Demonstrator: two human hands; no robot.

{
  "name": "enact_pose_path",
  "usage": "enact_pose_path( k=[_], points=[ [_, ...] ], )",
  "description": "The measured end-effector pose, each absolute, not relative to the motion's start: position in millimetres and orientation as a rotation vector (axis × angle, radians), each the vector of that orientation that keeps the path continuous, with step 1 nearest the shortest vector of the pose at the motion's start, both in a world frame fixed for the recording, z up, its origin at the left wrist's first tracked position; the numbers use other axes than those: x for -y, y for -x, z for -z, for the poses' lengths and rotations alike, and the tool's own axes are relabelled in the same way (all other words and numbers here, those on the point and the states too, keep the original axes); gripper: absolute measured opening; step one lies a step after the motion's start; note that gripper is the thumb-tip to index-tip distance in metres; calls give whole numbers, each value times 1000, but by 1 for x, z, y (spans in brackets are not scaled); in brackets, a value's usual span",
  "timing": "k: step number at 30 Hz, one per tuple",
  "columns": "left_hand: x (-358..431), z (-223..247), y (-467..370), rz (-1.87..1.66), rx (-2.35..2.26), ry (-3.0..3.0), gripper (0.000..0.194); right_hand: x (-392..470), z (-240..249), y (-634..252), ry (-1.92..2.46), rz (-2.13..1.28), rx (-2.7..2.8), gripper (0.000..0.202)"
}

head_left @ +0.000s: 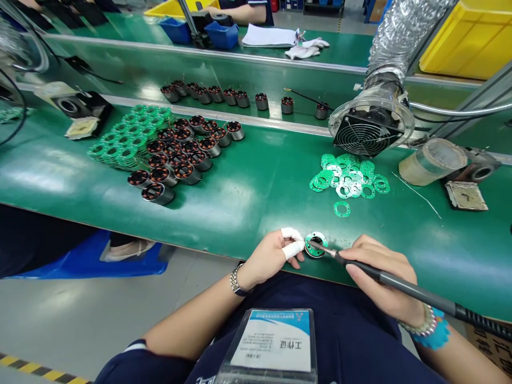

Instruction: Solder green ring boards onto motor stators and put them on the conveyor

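My right hand (pixel 382 272) is closed round the dark handle of a soldering iron (pixel 408 287). The iron's metal tip touches the left part of a round green circuit board (pixel 322 238), which lies on a motor stator near the table's front edge. My left hand (pixel 282 249), with white covers on thumb and forefinger, is pinched at the left side of this board; whether it grips the board, a wire or the stator is too small to tell. Just beyond lies a single green ring board (pixel 342 209), with a loose pile of ring boards (pixel 352 176) behind it.
Copper-wound stators (pixel 176 154) stand in a group at left, beside stacked green boards (pixel 130 133). More stators (pixel 262 101) line the back ledge. A fume fan (pixel 366 133) hangs over the board pile. At right are a jar (pixel 432 160) and an iron stand (pixel 466 194). Another person's arm (pixel 246 14) shows across.
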State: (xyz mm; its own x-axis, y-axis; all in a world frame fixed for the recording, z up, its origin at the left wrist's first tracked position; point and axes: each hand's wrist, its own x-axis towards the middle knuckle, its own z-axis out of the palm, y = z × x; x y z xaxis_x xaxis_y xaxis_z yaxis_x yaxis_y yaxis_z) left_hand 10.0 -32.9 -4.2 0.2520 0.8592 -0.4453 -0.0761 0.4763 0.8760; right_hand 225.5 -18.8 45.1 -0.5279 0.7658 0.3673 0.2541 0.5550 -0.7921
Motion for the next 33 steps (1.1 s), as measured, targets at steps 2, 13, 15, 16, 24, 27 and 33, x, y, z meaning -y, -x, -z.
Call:
enact_pose_path(
  k=[2, 13, 15, 16, 24, 27, 33],
  points=[
    [33, 4, -10, -754, -1137, -858, 19, 19, -45, -225, 813, -899, 2059, 22],
    [32, 3, -12, -754, -1152, -862, 19, 18, -46, -225, 800, -903, 2084, 22],
    [32, 3, -12, -757, -1151, -859, 19, 18, -46, -226, 801, -896, 2083, 23],
    [32, 3, -12, -757, -1152, -859, 19, 17, -46, -227, 796, -895, 2082, 24],
    [31, 3, -12, -764, -1148, -871, 19, -6, -28, -219, 698, -865, 2377, 29],
    [32, 6, -11, -756, -1143, -898, 20, -11, -18, -213, 718, -917, 2437, 33],
    [43, 11, -3, -823, -1369, -1403, 17, 2, -4, -209, 869, -771, 2276, 31]
  ],
)
